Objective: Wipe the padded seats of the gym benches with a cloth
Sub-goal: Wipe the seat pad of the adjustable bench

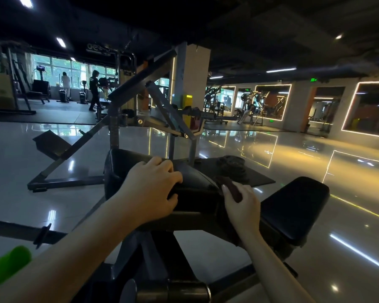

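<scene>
Grips the upper pad [123,169] at centre frame with the left hand [153,189], fingers curled close together over its top edge, thumb wrapped underneath. Pinches the cloth [229,189] in the right hand [242,206], just right of centre, with thumb and curled fingers clamped on a dark brownish strip that pokes up towards the pad's right corner. At right of frame, apart from both hands: the padded seat [293,206], black and bare.

Probably handles as a light, limp rag that bunches easily, so is best wadded against the palm rather than held by one end, to press a flat face onto the upholstery. Looks smooth and faintly glossy on both pads; likely slick under a damp cloth, yet firm-backed with soft give, so should take steady pressure without harm. Appears bolted to a heavy steel frame [113,130], needing no lifting, only bracing at an edge. Cannot tell whether the cloth is wet or dry.

Beyond the pad, up and to the right: weight plates [231,166] on a dark mat. At lower left: a blurred green object [9,265].
</scene>
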Tool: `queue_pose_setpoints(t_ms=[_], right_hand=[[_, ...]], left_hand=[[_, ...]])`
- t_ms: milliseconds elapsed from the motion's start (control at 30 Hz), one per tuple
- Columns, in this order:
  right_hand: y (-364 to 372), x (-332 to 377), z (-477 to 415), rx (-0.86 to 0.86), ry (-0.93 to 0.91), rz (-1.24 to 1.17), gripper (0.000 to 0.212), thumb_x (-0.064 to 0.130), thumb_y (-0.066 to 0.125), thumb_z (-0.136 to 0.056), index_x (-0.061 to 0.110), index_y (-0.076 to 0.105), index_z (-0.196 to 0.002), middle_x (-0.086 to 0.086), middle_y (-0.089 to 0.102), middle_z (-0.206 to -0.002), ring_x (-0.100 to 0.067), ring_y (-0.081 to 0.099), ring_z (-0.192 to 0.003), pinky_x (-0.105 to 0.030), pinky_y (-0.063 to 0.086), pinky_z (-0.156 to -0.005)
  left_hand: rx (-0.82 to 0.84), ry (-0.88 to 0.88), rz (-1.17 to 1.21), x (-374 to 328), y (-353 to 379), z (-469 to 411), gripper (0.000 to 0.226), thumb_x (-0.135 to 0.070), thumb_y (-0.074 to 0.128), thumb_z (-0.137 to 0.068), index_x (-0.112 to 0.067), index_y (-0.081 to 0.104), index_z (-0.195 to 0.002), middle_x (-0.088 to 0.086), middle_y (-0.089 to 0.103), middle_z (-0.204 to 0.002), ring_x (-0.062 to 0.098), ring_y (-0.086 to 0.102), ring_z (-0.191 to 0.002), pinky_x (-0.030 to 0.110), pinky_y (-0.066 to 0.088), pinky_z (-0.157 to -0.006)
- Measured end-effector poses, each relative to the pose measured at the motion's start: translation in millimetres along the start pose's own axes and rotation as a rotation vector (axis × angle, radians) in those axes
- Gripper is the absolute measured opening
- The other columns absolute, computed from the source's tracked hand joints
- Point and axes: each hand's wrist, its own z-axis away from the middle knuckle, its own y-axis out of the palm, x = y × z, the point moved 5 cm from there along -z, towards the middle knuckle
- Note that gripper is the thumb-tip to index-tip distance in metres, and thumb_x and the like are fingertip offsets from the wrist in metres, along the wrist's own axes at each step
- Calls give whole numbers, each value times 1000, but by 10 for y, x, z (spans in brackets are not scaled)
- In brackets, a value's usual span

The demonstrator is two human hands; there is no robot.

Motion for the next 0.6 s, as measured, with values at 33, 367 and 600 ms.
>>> queue_pose_setpoints(t_ms=[33, 367, 600], right_hand=[[-9, -7, -43, 1, 36, -49, 28, 29, 64, -94, 15, 68, -118, 1, 60, -100, 1, 52, -86, -9, 35, -71], [161, -145, -475, 404, 143, 57, 23, 26, 58, -97, 27, 64, -75, 6, 64, -75, -7, 58, -72, -25, 37, -67], [-15, -435, -416, 423, 270, 67, 16, 38, 65, -92, 28, 70, -81, 5, 68, -77, -12, 64, -76, -31, 47, -68]], left_hand=[[5, 15, 6, -60, 20, -51, 44, -50, 44, -96, -35, 42, -137, -8, 45, -130, 11, 40, -118, 25, 39, -90], [107, 46, -34, -902, 520, -852, 39, -35, 54, -96, -14, 49, -128, 5, 53, -116, 16, 42, -90, 30, 37, -73], [156, 57, -171, -876, 654, -926, 42, -48, 48, -98, -17, 55, -126, 6, 54, -116, 20, 48, -101, 30, 34, -68]])
